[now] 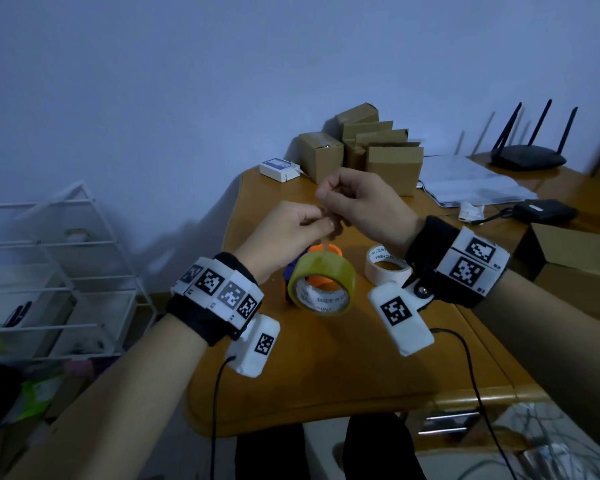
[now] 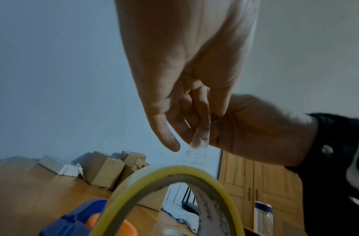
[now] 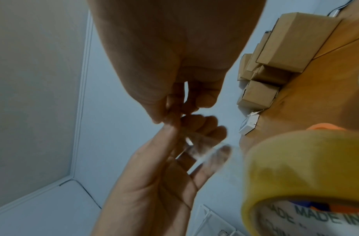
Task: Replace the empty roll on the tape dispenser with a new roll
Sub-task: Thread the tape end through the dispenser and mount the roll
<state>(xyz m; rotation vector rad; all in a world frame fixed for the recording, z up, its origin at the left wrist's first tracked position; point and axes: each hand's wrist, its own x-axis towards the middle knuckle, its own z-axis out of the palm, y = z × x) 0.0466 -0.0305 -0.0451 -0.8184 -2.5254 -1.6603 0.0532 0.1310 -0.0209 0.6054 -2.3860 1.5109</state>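
Observation:
A yellow tape roll (image 1: 321, 284) stands on edge on the wooden table (image 1: 326, 375), against the blue and orange dispenser (image 1: 326, 251). A clear tape strip (image 2: 196, 148) rises from the roll (image 2: 174, 174) to my fingers. My left hand (image 1: 321, 221) and right hand (image 1: 323, 197) meet above the roll, and both pinch the strip's free end. In the right wrist view the tape strip (image 3: 204, 143) runs from the two hands' fingertips down to the roll (image 3: 305, 159). The empty white core (image 1: 388, 268) lies flat just right of the roll.
Several brown cardboard boxes (image 1: 371, 147) and a small white device (image 1: 279, 169) stand at the table's far edge. Papers (image 1: 471, 181), a black router (image 1: 530, 154) and a black pack (image 1: 544, 211) are at the right. A white wire shelf (image 1: 49, 271) stands left of the table.

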